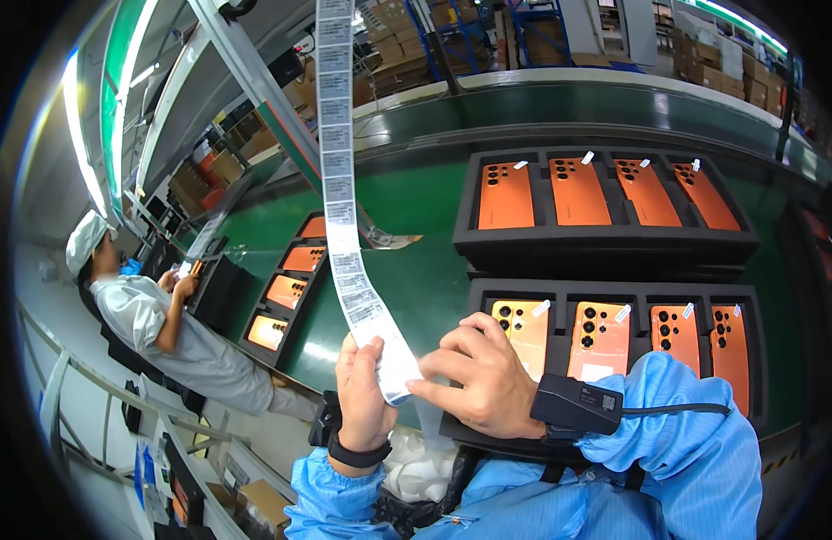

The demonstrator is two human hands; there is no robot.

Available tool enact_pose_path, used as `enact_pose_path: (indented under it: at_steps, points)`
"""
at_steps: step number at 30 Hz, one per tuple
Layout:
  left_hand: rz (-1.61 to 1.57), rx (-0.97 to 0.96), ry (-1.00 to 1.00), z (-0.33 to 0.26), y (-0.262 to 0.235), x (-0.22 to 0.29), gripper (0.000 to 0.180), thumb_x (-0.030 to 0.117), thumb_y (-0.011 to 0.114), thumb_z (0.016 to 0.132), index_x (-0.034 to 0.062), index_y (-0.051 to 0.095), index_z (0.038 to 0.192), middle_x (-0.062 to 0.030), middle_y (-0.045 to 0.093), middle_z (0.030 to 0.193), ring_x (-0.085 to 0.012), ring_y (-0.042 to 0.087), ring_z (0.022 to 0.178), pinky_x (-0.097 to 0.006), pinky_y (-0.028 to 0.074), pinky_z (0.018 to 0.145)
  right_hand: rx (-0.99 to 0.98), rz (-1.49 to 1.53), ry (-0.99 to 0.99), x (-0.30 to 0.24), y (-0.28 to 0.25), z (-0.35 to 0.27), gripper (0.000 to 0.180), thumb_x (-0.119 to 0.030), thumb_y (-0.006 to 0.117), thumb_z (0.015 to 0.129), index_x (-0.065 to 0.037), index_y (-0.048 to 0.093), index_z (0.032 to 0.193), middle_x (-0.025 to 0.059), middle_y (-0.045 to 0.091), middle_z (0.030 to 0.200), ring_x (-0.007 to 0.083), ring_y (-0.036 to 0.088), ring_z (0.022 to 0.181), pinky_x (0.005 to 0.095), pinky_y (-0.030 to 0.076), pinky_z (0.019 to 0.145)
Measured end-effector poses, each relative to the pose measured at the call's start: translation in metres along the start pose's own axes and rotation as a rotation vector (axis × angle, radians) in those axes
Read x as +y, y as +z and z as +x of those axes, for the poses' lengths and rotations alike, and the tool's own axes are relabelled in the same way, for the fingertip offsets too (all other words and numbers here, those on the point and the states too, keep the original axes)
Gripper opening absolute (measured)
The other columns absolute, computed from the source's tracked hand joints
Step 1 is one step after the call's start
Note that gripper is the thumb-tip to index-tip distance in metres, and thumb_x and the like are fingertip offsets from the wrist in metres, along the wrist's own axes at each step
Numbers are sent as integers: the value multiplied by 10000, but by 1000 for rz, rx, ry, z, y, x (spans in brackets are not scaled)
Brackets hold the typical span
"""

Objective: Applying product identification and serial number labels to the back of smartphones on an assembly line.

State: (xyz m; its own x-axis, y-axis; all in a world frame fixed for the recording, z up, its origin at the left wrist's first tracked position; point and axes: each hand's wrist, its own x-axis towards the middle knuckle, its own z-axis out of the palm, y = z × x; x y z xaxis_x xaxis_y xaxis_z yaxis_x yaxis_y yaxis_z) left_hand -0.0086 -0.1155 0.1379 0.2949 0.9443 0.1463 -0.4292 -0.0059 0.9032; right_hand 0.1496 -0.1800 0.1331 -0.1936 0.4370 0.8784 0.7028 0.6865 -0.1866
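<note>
A long strip of white printed labels hangs down from above. My left hand is closed on its lower end, the thumb lying flat on the strip. From the right, my right hand reaches over with bent fingers, its fingertips pinching at the corner of the lowest label. Beside my right hand, a black foam tray holds several orange phones in slots, camera side up, with small white tabs at their tops. The nearest phones are partly hidden by my hand and blue sleeve.
Another foam tray of orange phones lies behind on the green conveyor belt. A third tray stands left of the strip. At far left a co-worker handles an orange item. A bag of white waste paper sits below my hands.
</note>
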Motion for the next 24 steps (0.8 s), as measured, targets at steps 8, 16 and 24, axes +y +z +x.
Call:
enact_pose_path:
  at_steps: [8,16,24]
  points:
    - [64,-39,-63,21,-18,-3,133,86,473,942,31,528,1050,-24,607,858,-103,605,718,-247,505,627,94,163,-8,-3,-21,0,199,-146,702,663,-106,691,858,35,607,1021,235,554,929,419,413,801]
    - [1284,-123,344,40,-21,3,488,147,660,850,-9,485,1279,-179,577,1184,-211,571,1025,-340,462,880,72,-233,32,22,-177,-32,306,0,749,677,-57,701,974,16,620,823,203,548,764,363,398,679]
    - [1133,-925,589,-1,196,34,278,105,694,751,5,648,1006,-183,585,1153,-355,554,1060,-409,417,912,211,-735,417,-6,-328,-112,219,28,739,679,-19,679,884,77,658,818,238,605,772,338,436,743]
